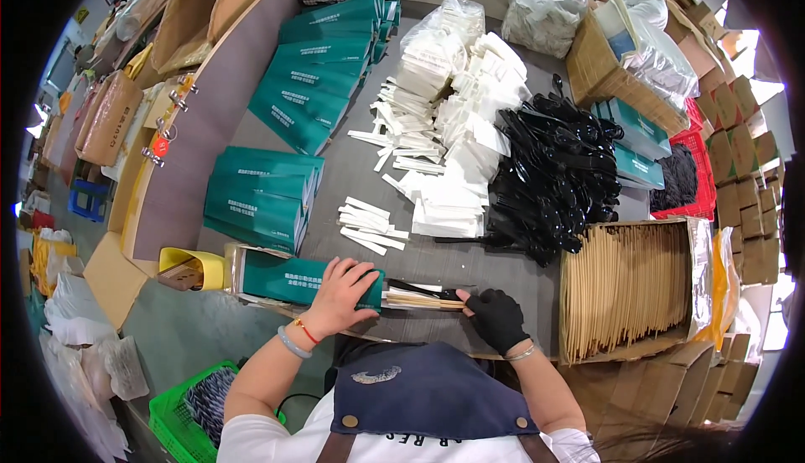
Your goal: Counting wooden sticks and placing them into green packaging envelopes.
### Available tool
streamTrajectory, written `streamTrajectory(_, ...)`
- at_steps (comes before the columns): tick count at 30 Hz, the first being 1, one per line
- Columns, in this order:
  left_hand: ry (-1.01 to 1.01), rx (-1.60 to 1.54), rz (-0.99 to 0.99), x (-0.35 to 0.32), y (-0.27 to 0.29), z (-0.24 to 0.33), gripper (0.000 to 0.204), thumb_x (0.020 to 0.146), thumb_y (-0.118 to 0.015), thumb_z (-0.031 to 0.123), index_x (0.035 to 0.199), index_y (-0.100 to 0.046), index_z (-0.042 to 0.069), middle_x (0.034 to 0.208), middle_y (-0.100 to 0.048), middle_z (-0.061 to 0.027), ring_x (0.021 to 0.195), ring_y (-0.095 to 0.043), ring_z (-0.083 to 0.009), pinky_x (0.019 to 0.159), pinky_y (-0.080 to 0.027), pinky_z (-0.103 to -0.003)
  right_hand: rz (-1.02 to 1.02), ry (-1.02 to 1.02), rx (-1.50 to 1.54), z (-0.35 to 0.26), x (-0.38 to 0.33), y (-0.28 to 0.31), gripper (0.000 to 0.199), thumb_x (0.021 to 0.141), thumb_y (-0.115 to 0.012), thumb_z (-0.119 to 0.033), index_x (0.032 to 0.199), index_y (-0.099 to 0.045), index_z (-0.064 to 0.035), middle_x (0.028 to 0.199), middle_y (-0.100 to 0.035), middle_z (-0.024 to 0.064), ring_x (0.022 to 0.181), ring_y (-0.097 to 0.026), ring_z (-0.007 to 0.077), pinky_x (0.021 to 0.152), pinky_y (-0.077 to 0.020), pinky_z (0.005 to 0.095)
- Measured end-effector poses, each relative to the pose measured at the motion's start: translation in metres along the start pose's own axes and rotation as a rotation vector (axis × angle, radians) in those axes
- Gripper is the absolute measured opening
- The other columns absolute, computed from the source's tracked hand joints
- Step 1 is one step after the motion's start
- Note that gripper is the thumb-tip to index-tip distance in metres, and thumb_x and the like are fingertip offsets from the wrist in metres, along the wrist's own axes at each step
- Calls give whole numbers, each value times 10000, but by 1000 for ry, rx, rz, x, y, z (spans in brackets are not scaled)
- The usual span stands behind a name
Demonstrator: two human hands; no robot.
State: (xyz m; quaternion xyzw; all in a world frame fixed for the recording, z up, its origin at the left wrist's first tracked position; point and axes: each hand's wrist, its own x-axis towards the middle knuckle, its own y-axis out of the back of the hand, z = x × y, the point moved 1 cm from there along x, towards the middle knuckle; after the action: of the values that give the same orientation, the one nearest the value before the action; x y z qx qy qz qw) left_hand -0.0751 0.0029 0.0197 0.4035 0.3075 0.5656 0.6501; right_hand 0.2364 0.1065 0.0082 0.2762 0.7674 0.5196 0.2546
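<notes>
My left hand (342,295) lies with spread fingers on a green paper sleeve (281,277), the top one of a pile in an open carton at the table's near edge. Out of the sleeve's right end, partly inside it, sticks a set of pale wooden chopsticks (423,300), with a black plastic utensil (419,287) and something white alongside. My right hand (495,319), in a black fingerless glove, is closed on the chopsticks' right end. How far the set reaches into the sleeve is hidden.
Green sleeves (310,85) are stacked at left. White paper packets (457,127) and black plastic utensils (553,169) are heaped mid-table. To the right stands a carton of wooden chopsticks (629,287). A yellow container (191,270) sits left of the sleeves' carton; a green basket (180,404) is below.
</notes>
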Motion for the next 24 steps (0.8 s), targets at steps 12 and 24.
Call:
streamTrajectory(12, -84, 34, -7, 33, -20, 34, 819, 535, -856, 207, 1274, -534, 66, 1240, -530, -93, 1115, -484, -315, 963, -390, -437, 163, -159, 621, -25, 17, -40, 130, 823, -671, -139, 934, -668, -74, 888, -636, 158, 851, -642, 347, 741, -515, 402)
streamTrajectory(24, -205, 239, -424, 69, 0, 51, 452, 605, -763, 159, 1030, -613, 199, 1078, -536, -100, 993, -519, -310, 765, -459, -414, 92, 89, 96, -41, 42, 12, 606, 617, -804, -467, 1082, -626, -122, 1038, -606, 86, 1032, -562, 285, 884, -390, 425)
